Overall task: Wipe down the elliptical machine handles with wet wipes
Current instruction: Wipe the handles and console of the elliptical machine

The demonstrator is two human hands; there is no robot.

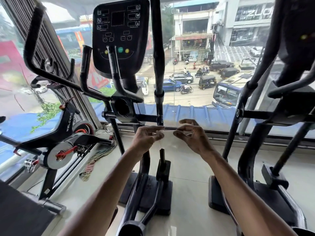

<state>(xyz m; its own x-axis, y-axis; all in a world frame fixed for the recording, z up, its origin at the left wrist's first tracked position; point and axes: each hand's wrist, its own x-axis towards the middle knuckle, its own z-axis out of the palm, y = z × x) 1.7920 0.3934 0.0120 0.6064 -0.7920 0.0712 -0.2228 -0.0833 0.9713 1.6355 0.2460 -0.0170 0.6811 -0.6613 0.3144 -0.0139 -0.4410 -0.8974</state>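
Both hands are up in the near centre, low in front of the elliptical. Left hand pinches one end of a thin pale wipe, fingers narrow, thumb against the fingertips. Right hand pinches the other end, fingers also narrow, the rest loosely curled. The wipe is stretched between the hands, with a bit hanging below the left hand. It's hard to see against the pale floor and touches no part of the machine.

Right handle rises as a tall black pole just beyond the hands. Left handle bends up at far left. Console sits between them with short grips below it. Spin bike stands left and a second machine right. Window beyond shows a street.
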